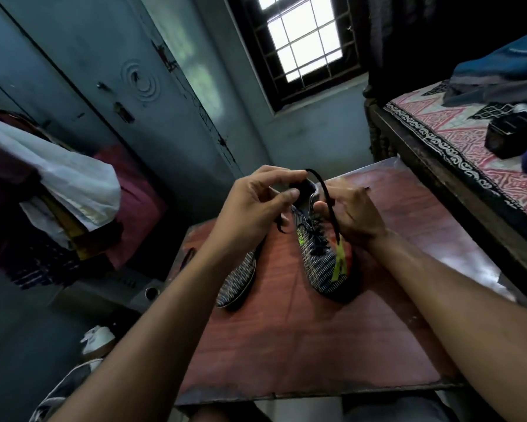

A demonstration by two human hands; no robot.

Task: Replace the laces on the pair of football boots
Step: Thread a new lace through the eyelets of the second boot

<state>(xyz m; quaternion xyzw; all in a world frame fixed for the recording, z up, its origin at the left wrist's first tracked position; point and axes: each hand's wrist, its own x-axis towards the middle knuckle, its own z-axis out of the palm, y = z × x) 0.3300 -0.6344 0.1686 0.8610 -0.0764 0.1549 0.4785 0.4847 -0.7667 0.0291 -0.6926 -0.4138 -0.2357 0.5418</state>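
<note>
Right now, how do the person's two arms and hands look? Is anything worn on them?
Both forearms are bare up to the frame's lower edge: no sleeves show. The left hand and the right hand wear no gloves. No watch, bracelet or ring is visible on either.

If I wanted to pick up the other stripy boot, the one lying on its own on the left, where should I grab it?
Probably grab the dark striped boot without hands on it around its narrow middle, coming from above. It lies on the reddish wooden table with its toe toward you and open tabletop on both sides. Its heel end is hidden behind the left hand, so that end is harder to reach.
</note>
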